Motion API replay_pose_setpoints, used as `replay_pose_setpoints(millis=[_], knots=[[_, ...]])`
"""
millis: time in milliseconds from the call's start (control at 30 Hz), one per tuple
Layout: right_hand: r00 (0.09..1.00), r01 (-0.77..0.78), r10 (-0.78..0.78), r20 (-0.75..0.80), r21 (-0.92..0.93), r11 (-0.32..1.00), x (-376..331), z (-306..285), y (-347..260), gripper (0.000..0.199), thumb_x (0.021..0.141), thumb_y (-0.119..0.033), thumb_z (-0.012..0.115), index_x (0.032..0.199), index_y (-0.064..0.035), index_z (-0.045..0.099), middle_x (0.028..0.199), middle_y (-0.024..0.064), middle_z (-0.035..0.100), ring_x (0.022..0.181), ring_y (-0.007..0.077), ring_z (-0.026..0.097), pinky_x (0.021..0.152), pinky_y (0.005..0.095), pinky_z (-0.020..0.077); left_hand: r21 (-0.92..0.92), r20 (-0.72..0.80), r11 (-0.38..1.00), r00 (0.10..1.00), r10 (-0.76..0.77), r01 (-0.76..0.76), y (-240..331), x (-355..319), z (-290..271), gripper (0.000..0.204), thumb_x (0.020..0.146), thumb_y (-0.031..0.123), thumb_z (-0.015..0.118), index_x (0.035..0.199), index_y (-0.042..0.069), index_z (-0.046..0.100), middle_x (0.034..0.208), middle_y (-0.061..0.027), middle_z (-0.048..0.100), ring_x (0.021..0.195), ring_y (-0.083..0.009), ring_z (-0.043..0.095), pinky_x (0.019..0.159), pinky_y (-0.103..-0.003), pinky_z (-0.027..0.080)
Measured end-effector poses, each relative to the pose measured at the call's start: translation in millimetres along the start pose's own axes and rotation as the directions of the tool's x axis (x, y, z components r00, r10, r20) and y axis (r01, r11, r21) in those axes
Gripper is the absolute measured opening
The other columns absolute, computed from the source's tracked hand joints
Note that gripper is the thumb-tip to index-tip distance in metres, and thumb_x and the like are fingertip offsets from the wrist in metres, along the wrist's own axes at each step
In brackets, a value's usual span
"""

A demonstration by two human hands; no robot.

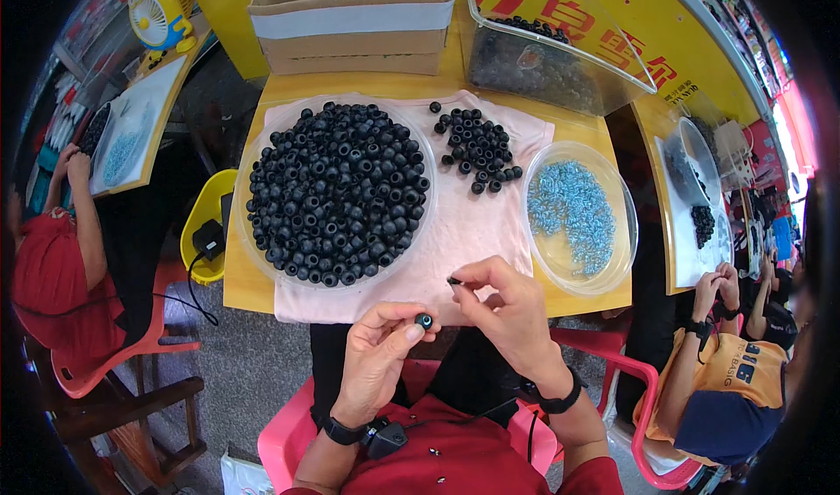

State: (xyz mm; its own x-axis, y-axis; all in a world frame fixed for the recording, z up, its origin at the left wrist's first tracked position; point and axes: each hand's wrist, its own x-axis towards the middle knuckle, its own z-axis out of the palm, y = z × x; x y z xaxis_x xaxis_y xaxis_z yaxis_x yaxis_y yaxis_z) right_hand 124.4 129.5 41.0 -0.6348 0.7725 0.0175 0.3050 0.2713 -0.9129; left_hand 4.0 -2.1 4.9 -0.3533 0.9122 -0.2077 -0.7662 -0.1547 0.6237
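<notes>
My left hand pinches a small black ring-shaped bead with a blue centre between thumb and forefinger, just below the table's near edge. Beside it, my right hand holds a tiny dark piece at its fingertips over the pink cloth. A round clear tray heaped with black beads sits at the left on the cloth. A loose cluster of black beads lies on the cloth further back. A clear bowl of small light-blue parts stands to the right.
A cardboard box and a clear bin of dark beads stand at the far edge of the wooden table. A person in red sits at the left, another in orange at the right. A yellow stool stands left of the table.
</notes>
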Motion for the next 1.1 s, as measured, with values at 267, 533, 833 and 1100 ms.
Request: replay_pose_setpoints(millis=[267, 533, 833, 1100], knots=[[0.977, 0.214, -0.214, 0.026, -0.001, 0.977, -18.3, -6.2, -22.6, 0.018, 0.078, 0.004, 0.065, 0.096, 0.0004, 0.063, 0.087, 0.0070, 0.064, 0.069, 0.0136, 0.065, 0.053, 0.0246, 0.0533, 0.087, -0.028, 0.996, 0.999, 0.038, -0.035, 0.8, 0.0, 15.0, 0.020, 0.089, 0.000, 0.060, 0.108, -0.003, 0.059, 0.110, -0.0140, 0.064, 0.097, -0.0175, 0.064, 0.090, -0.030, 0.050], [0.979, 0.203, -0.203, -0.008, 0.095, 0.975, -29.3, -11.5, -25.8, 0.018, 0.079, 0.003, 0.067, 0.097, 0.0004, 0.064, 0.085, 0.0069, 0.062, 0.063, 0.0107, 0.061, 0.050, 0.0237, 0.0498, 0.018, -0.030, 1.000, 0.999, 0.017, -0.016, -4.3, -8.0, 24.1, 0.018, 0.089, 0.000, 0.059, 0.108, -0.001, 0.059, 0.109, -0.0119, 0.064, 0.097, -0.0159, 0.063, 0.091, -0.030, 0.051], [0.998, 0.047, -0.060, 0.030, 0.333, 0.942, -37.1, -21.8, -27.0, 0.014, 0.081, 0.000, 0.068, 0.095, 0.0008, 0.068, 0.085, 0.0049, 0.062, 0.063, 0.0069, 0.059, 0.049, 0.0183, 0.0439, -0.043, 0.022, 0.998, 0.999, -0.041, 0.042, -5.5, -12.6, 23.6, 0.018, 0.089, 0.001, 0.059, 0.107, -0.001, 0.060, 0.108, -0.0123, 0.065, 0.095, -0.0188, 0.064, 0.087, -0.031, 0.053], [0.994, 0.088, -0.103, 0.044, 0.261, 0.961, -39.8, -22.9, -30.7, 0.015, 0.081, -0.001, 0.070, 0.095, -0.0002, 0.069, 0.085, 0.0050, 0.063, 0.067, 0.0079, 0.060, 0.053, 0.0203, 0.0454, -0.027, 0.048, 0.999, 0.998, -0.043, 0.045, -6.9, -16.5, 22.3, 0.019, 0.087, -0.001, 0.061, 0.107, -0.001, 0.060, 0.104, -0.0114, 0.065, 0.093, -0.0181, 0.065, 0.084, -0.030, 0.054]])
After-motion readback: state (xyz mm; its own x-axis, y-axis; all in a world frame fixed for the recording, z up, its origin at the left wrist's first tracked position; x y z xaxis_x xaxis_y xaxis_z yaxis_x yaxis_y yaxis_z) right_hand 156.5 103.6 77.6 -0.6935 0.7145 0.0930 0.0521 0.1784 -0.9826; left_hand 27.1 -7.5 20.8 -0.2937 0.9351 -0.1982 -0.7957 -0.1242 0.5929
